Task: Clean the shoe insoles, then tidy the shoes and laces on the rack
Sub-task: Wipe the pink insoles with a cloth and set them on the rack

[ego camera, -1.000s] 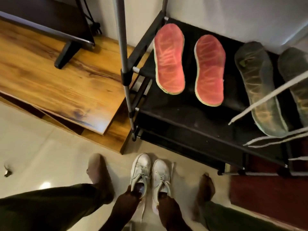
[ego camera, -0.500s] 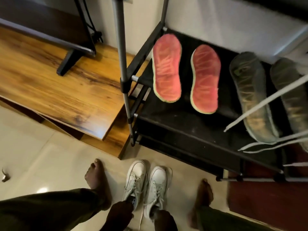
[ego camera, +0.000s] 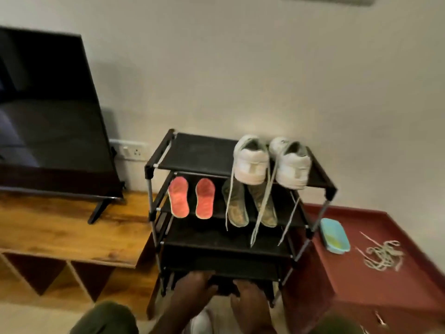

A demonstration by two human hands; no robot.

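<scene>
Your left hand (ego camera: 192, 289) and right hand (ego camera: 250, 300) sit side by side at the lowest shelf of the rack (ego camera: 197, 153). Blur hides whether your fingers are apart or clamped on anything. The pink insoles (ego camera: 178, 200) and green insoles (ego camera: 238, 210) lie on the second shelf, and the white shoes (ego camera: 251, 165) stand on top, their laces (ego camera: 260, 213) dangling

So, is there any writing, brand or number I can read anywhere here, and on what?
None reads clearly.
white shoes: heel tabs blank or too blurred to tell.
pink insoles: worn pattern, no legible letters.
blue box: pale marks on top, too blurred.
</scene>
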